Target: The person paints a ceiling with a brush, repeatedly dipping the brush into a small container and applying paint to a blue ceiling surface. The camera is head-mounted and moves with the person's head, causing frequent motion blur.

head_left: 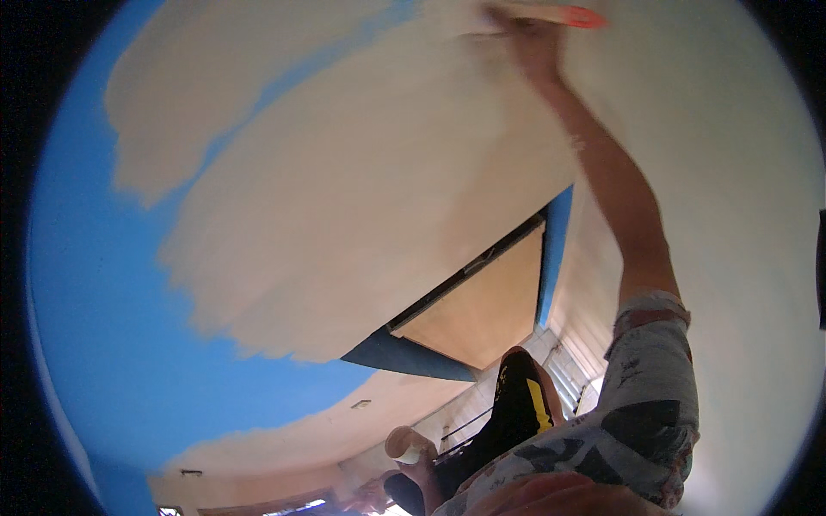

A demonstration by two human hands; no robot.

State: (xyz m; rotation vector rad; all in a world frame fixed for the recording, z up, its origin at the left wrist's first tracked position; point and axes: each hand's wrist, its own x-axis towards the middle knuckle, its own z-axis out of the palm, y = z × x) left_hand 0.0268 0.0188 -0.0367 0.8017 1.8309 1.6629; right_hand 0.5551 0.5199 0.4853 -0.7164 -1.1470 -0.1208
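High against the wall, my right hand (535, 47) is closed around a paintbrush (559, 13) with a pale handle and an orange-red end. Motion blurs the hand, and I cannot make out the bristles clearly. My right arm stretches up across the picture, in a paint-marked grey sleeve. Low down near my body, my left hand (423, 471) grips a small round container (404, 444), whose contents are hard to make out. Broad beige strokes cover much of the blue wall (95, 284), leaving a blue streak between them at the upper left.
A wooden panel (482, 301) with a dark upper edge is set into the surface below the beige area, bordered by dark blue strips. My leg in black shorts (516, 404) with a yellow stripe shows beneath it. Light-coloured slats (568, 374) lie beyond the leg.
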